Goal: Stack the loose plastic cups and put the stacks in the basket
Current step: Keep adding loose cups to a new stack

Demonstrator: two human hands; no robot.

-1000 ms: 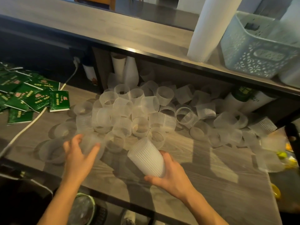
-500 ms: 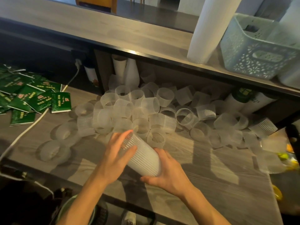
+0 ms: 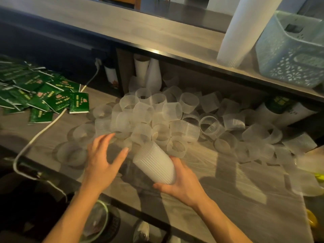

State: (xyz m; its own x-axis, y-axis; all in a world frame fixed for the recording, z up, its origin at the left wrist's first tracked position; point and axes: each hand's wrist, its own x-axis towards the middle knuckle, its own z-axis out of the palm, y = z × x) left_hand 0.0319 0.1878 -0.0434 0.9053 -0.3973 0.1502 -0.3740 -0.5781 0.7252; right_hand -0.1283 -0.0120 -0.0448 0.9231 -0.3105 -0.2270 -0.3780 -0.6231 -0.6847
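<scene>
Cups [image 3: 172, 111], ribbed and translucent, lie loose in a heap on the tabletop [image 3: 228, 181], many on their sides, the heap running back under the shelf [image 3: 122, 27]. The right hand [image 3: 182, 183] grips a stack [image 3: 155, 163] of nested cups from below, fingers curled round its lower end, the stack tilted with its mouth toward the heap. The left hand [image 3: 103, 160] is spread, fingers straight and apart, holding nothing, just left of the stack and above blurred cups at the heap's near edge.

Green packets [image 3: 78, 102] with pale printing too small to read lie scattered at the left, and a white cable [image 3: 43, 130] runs past them. Paper cups [image 3: 280, 109] with a green printed band, writing unreadable, lie on their sides at the right under the shelf; other white stacks [image 3: 147, 72] stand at the back.

On the shelf sits a pale perforated basket [image 3: 289, 55]; what it holds cannot be told. A tall white stack [image 3: 245, 27] leans just left of it.
</scene>
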